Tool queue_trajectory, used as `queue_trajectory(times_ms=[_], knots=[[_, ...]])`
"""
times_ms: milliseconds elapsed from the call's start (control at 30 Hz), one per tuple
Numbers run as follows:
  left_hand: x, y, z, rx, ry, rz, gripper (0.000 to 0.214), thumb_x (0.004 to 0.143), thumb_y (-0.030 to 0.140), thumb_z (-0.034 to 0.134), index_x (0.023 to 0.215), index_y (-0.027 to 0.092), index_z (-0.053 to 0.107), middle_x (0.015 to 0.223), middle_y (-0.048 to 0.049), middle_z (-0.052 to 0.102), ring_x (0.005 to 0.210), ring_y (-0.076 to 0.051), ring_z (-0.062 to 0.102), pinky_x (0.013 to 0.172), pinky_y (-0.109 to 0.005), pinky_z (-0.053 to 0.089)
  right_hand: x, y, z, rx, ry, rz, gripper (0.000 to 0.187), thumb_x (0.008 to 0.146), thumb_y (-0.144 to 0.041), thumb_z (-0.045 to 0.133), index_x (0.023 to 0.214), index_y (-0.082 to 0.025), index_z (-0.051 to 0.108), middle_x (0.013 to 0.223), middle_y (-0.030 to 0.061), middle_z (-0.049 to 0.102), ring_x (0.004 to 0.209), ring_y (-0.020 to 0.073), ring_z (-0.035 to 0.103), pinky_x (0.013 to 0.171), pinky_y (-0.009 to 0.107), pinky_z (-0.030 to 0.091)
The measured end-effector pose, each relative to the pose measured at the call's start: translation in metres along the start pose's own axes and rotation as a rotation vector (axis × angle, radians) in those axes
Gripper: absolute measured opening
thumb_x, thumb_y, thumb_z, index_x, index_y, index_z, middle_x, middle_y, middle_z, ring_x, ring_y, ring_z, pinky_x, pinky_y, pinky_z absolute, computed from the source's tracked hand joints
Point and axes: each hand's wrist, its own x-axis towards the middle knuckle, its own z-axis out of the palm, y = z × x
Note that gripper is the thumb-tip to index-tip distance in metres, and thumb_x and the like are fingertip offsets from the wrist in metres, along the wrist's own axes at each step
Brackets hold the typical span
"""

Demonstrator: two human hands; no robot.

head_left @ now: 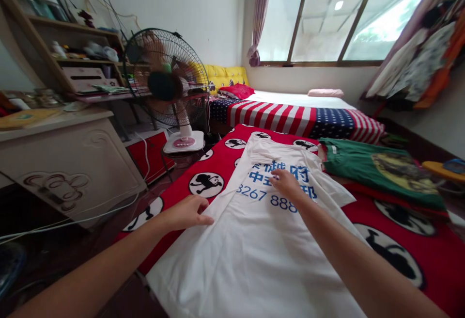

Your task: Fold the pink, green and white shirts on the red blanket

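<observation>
White T-shirt (250, 245) lies flat on the red blanket (214, 167), long axis pointing away from the viewer, collar far, hem near. Right hand (286, 185) rests open on the blue print (300, 173); left hand (187, 213) is open, its fingers touching the shirt's edge, neither gripping.

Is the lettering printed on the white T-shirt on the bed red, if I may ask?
No, the lettering on the white T-shirt is blue, and it sits just beside the right hand.
</observation>
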Motion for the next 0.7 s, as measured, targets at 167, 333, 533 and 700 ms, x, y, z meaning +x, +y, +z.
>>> queue_trajectory(times_ms=[167,333,533,700], knots=[[-0.011,0.003,0.002,-0.156,-0.015,0.035,0.023,0.074,0.040,0.056,0.075,0.017,0.059,0.077,0.0014,0.063,0.072,-0.018,0.057,0.058,-0.023,0.036,0.049,-0.022,0.006,0.338,0.025,0.219,0.039,0.085,-0.023,0.062,0.121,-0.011,0.054,0.108,0.0106,0.064,0.089,0.0196,0.065,0.076,0.033,0.054],[-0.037,0.005,-0.002,-0.218,-0.035,-0.011,0.028,0.066,0.037,0.065,0.086,0.018,0.060,0.088,0.0001,0.065,0.081,-0.021,0.058,0.068,-0.025,0.041,0.085,-0.032,0.013,0.578,0.059,0.390,0.032,0.092,-0.033,0.056,0.119,-0.016,0.055,0.116,0.0077,0.059,0.094,0.0188,0.061,0.078,0.038,0.054],[-0.059,0.008,-0.005,-0.327,-0.075,-0.065,0.028,0.063,0.036,0.066,0.087,0.020,0.066,0.089,-0.0002,0.069,0.085,-0.024,0.060,0.071,-0.026,0.044,0.110,-0.037,0.029,0.630,0.042,0.491,0.033,0.091,-0.033,0.057,0.120,-0.016,0.054,0.117,0.0081,0.058,0.097,0.0200,0.061,0.081,0.040,0.053],[-0.070,0.020,-0.010,-0.496,-0.178,0.002,0.030,0.071,0.025,0.062,0.099,0.017,0.070,0.096,-0.0012,0.071,0.089,-0.023,0.063,0.074,-0.024,0.047,0.126,-0.035,0.038,0.555,0.074,0.527,0.033,0.091,-0.033,0.057,0.119,-0.016,0.055,0.117,0.0082,0.058,0.097,0.0201,0.061,0.081,0.040,0.053]])
